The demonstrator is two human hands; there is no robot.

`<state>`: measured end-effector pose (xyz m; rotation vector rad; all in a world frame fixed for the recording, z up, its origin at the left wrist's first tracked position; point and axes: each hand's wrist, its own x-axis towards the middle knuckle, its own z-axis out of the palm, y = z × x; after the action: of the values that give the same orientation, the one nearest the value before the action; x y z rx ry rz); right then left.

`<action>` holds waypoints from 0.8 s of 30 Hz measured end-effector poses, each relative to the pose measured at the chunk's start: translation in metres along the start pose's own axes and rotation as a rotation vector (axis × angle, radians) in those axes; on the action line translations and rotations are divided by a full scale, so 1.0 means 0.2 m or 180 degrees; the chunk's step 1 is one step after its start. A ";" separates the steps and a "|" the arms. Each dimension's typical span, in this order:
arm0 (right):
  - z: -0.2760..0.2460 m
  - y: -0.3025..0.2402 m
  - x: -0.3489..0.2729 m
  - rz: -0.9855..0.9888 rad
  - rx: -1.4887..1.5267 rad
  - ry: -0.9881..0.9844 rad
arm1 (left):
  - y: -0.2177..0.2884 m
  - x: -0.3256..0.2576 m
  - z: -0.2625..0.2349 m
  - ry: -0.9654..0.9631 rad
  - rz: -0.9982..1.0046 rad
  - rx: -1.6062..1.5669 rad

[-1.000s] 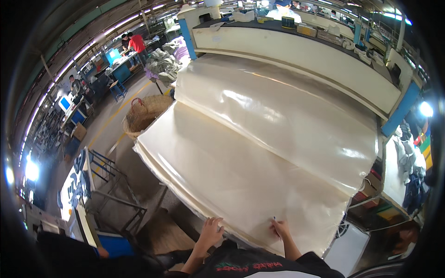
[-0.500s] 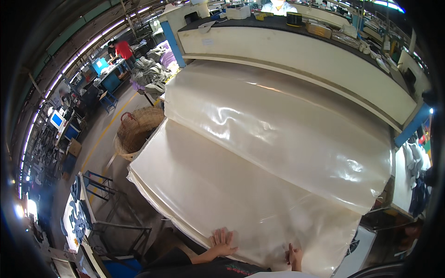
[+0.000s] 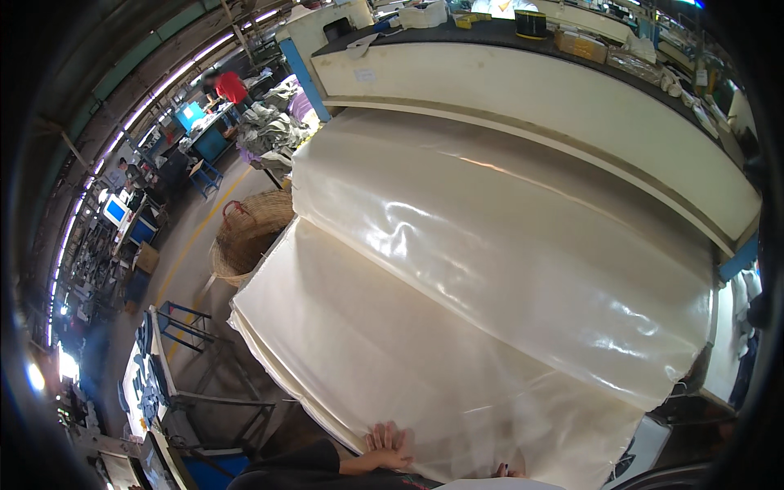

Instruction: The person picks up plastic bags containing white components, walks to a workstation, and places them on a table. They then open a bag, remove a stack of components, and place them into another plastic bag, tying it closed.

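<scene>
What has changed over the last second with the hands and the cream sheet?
The left hand stayed flat on the near edge of the cream sheet; the right hand slid back to the lower rim, so only its fingertips show. Nothing was picked up or released. The sheet stack and the wicker basket stayed put.

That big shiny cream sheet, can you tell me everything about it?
The shiny cream sheet is wide, glossy fabric spread flat over a large table. It looks thin, smooth and satin-like, with bright glare and soft ripples. It lies in stacked layers, edges showing at the near left side. The left hand presses flat on its near edge; the right hand's fingertips just touch it.
</scene>
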<state>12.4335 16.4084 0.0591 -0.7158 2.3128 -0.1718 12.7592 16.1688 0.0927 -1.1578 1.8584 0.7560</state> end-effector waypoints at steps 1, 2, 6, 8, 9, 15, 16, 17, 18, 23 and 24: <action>-0.03 -0.02 -0.02 -0.0093 -0.0002 -0.0159 | 0.00 0.00 0.00 -0.0010 -0.0023 0.0039; -0.05 -0.03 -0.04 -0.0062 -0.0012 -0.0239 | 0.00 0.00 0.01 -0.0074 -0.0051 0.0130; -0.12 -0.10 -0.06 0.0063 -0.0053 -0.0525 | 0.01 0.00 0.02 0.0102 -0.0104 0.0312; -0.14 -0.12 -0.07 0.0143 -0.0043 -0.0601 | 0.02 0.00 0.02 -0.0022 -0.0170 0.0367; -0.14 -0.12 -0.07 0.0192 -0.0019 -0.0608 | 0.02 0.00 0.02 0.0061 -0.0170 0.0375; -0.11 -0.12 -0.10 -0.0036 -0.0141 -0.0089 | 0.00 0.01 0.06 0.0301 -0.0175 0.0532; -0.10 -0.12 -0.10 -0.0092 -0.0172 0.0014 | 0.00 0.01 0.07 0.0296 -0.0162 0.0502; -0.10 -0.12 -0.10 -0.0062 -0.0111 -0.0016 | 0.00 0.02 0.07 0.0118 -0.0179 0.0519; -0.09 -0.11 -0.10 -0.0030 -0.0048 -0.0049 | 0.00 0.02 0.07 0.0257 -0.0147 0.0454; -0.06 -0.09 -0.09 -0.0094 -0.0161 0.0006 | 0.00 0.01 0.08 0.0444 -0.0228 0.0904; -0.06 -0.09 -0.09 -0.0117 -0.0207 0.0031 | 0.00 0.00 0.08 0.0610 -0.0225 0.0835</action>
<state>12.4448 16.4024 0.0837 -0.7919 2.3245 -0.1176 12.7644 16.1810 0.0839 -1.1501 1.9924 0.3577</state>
